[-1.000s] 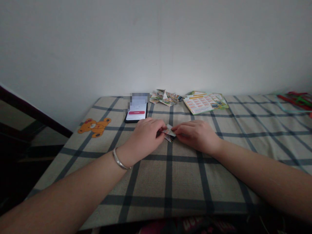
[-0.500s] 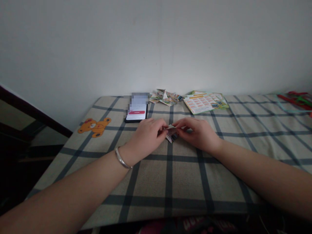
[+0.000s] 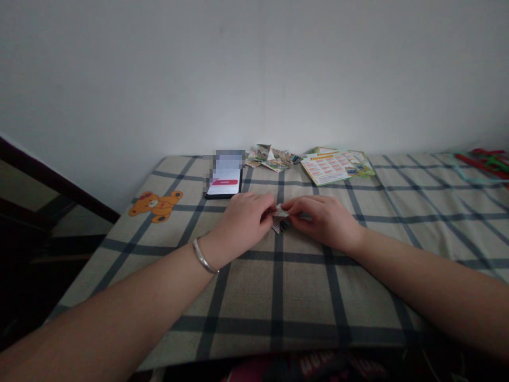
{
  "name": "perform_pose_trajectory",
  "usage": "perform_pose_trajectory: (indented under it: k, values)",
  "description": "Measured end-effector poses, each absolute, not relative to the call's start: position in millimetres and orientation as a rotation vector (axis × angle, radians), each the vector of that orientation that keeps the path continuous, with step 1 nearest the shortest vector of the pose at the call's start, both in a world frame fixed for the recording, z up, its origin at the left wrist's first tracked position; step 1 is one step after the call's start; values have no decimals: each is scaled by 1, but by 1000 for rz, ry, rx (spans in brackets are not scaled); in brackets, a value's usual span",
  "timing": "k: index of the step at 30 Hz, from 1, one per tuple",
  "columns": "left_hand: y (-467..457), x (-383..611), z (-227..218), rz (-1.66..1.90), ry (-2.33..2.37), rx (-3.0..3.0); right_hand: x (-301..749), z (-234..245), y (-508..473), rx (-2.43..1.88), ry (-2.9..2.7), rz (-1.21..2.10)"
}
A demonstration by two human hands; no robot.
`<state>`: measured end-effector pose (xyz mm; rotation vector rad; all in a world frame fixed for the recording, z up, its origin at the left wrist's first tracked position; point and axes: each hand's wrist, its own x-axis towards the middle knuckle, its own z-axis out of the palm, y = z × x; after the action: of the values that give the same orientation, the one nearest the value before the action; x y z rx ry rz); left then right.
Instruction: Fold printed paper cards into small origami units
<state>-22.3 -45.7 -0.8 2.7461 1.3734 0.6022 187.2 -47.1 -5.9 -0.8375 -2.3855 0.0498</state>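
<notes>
A small folded piece of printed paper (image 3: 280,219) sits between my two hands, low over the checked cloth (image 3: 302,286). My left hand (image 3: 246,223), with a silver bangle on its wrist, pinches the paper's left side with closed fingers. From the right, my right hand (image 3: 324,220) pinches the same piece with its fingertips. Most of the paper is hidden by my fingers.
A phone (image 3: 225,178) with a lit screen lies behind my left hand. Several folded paper pieces (image 3: 272,158) and a printed leaflet (image 3: 332,167) lie by the wall. Red and green sticks (image 3: 485,162) lie at the far right. A bear print (image 3: 156,204) marks the cloth near its left edge.
Both hands have kept their pinch on the paper and shifted their fingers a little; the piece looks more tightly folded and is more covered by my fingertips.
</notes>
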Motion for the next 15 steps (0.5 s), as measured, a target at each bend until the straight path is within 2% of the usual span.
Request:
perform_pose_trajectory:
  k: [6, 11, 15]
  values:
    - [-44, -30, 0, 532, 1261, 2905, 192, -4, -44, -570, -2523, -26]
    - [-31, -41, -2, 581, 983, 2923, 195, -1, -43, -529, -2649, -8]
    - [-27, -45, -1, 565, 933, 2939, 196, 2, -42, -498, -2757, 20]
